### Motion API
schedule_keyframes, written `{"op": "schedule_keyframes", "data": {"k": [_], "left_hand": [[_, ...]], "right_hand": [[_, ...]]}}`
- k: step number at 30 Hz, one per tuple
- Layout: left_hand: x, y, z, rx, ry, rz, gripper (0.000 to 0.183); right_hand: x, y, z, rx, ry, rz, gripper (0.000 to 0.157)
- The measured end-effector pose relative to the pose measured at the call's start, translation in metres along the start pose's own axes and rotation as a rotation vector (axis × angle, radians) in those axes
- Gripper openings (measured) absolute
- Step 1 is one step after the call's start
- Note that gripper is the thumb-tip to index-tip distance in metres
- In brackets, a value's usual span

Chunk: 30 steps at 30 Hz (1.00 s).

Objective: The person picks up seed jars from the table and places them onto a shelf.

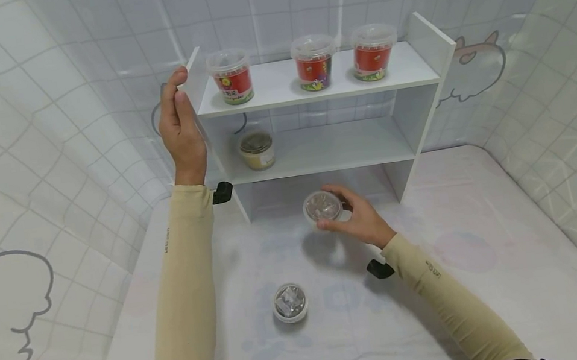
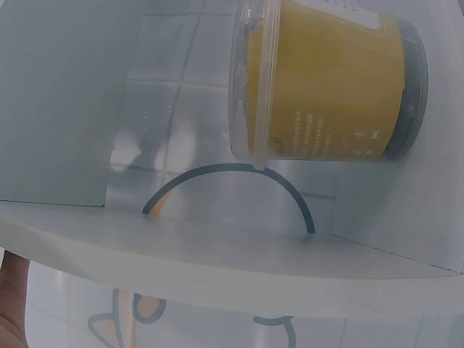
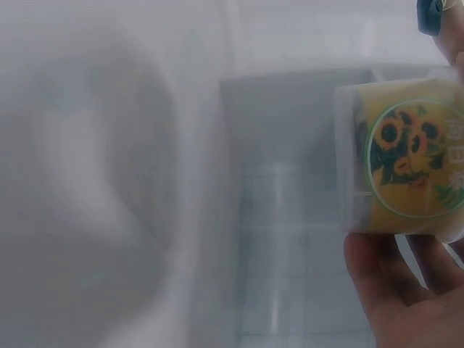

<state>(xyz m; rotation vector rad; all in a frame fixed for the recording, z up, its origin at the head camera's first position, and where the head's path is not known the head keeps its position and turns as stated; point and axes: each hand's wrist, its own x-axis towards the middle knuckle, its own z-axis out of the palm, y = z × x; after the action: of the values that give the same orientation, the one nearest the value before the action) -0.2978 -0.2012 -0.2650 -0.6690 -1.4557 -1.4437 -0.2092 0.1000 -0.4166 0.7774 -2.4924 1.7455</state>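
My right hand (image 1: 357, 215) grips a small plastic tub (image 1: 323, 206) by its sides, in front of the white shelf's lower opening. A yellow label with sunflowers shows on this tub (image 3: 409, 159) in the right wrist view. Its shadow falls on the table in the head view. At the shelf's left side panel (image 1: 194, 83), my left hand (image 1: 183, 136) is raised, fingers pointing up along the panel's outer side. Inside the middle tier near that hand stands a yellow-labelled tub (image 1: 257, 150), seen close up in the left wrist view.
Three red-labelled clear tubs stand on the top tier: one at left (image 1: 231, 78), another right of centre (image 1: 314, 64), the third (image 1: 374, 53) nearer the right panel. Another lidded tub (image 1: 290, 303) sits on the cloth-covered table (image 1: 386, 337), closer to me. Tiled-pattern sheeting (image 1: 555, 84) surrounds the table.
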Motion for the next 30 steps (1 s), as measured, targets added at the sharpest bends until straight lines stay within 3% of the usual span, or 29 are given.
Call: {"op": "schedule_keyframes", "data": {"k": [9, 30], "left_hand": [[0.000, 0.001, 0.000, -0.010, 0.005, -0.008, 0.030], [0.000, 0.002, 0.000, -0.003, -0.002, -0.016, 0.030]], "right_hand": [[0.012, -0.010, -0.002, 0.022, 0.019, -0.056, 0.077], [0.033, -0.041, -0.016, -0.067, 0.059, -0.132, 0.079]]}}
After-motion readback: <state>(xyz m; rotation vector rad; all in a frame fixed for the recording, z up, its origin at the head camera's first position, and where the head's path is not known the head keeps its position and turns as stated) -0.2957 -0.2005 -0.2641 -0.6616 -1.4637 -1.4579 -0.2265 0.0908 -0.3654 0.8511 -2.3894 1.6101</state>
